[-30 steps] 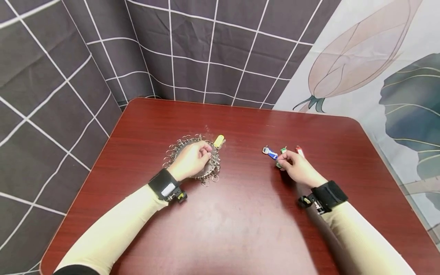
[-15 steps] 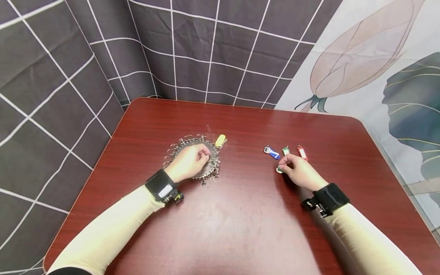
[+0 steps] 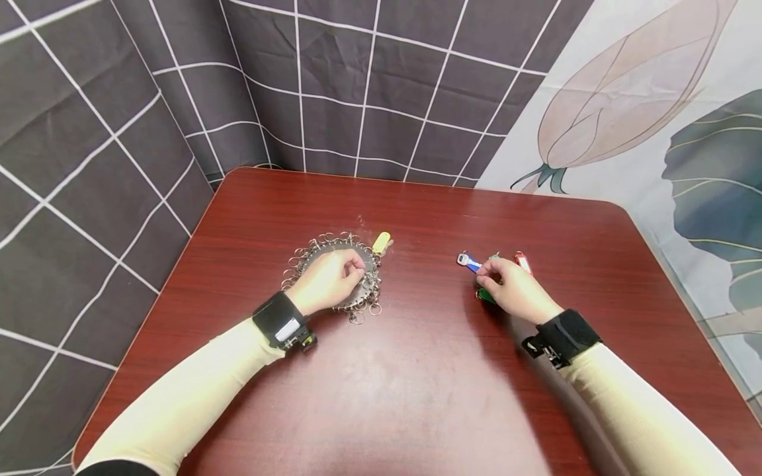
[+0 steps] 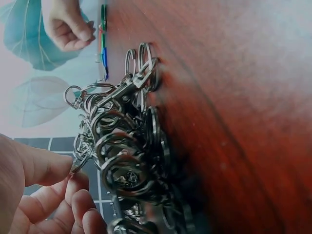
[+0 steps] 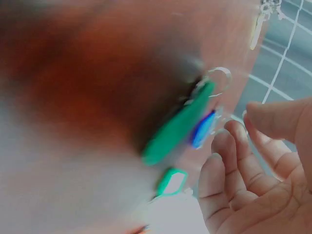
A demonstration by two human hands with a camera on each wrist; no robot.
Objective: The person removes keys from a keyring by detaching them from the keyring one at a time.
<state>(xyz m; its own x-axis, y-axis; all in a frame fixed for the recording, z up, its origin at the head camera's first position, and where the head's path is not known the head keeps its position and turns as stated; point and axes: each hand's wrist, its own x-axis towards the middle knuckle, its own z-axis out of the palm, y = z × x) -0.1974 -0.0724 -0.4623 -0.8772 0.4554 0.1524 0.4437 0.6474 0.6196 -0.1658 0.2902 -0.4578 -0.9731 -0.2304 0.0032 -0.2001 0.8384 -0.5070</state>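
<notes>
A pile of metal key rings (image 3: 364, 299) lies left of centre on the red-brown table (image 3: 417, 383). My left hand (image 3: 330, 277) rests on the pile. In the left wrist view its thumb and forefinger (image 4: 58, 168) pinch one key ring (image 4: 80, 158) at the edge of the pile (image 4: 129, 146). My right hand (image 3: 512, 287) hovers over the plastic key tags, with loosely curled fingers (image 5: 229, 161) that hold nothing. A green tag (image 5: 178, 124) lies flat under it, a blue tag (image 3: 468, 262) at its fingertips and a red tag (image 3: 522, 261) behind it.
A yellow tag (image 3: 381, 242) lies at the far edge of the ring pile. A second green tag (image 5: 170, 183) shows in the right wrist view. Checked grey cloth (image 3: 357, 86) and a leaf-print sheet (image 3: 655, 132) hang behind the table.
My right hand has shifted a little farther away, toward the blue tag, and the green tag now lies beside its palm. The left hand stays on the ring pile.
</notes>
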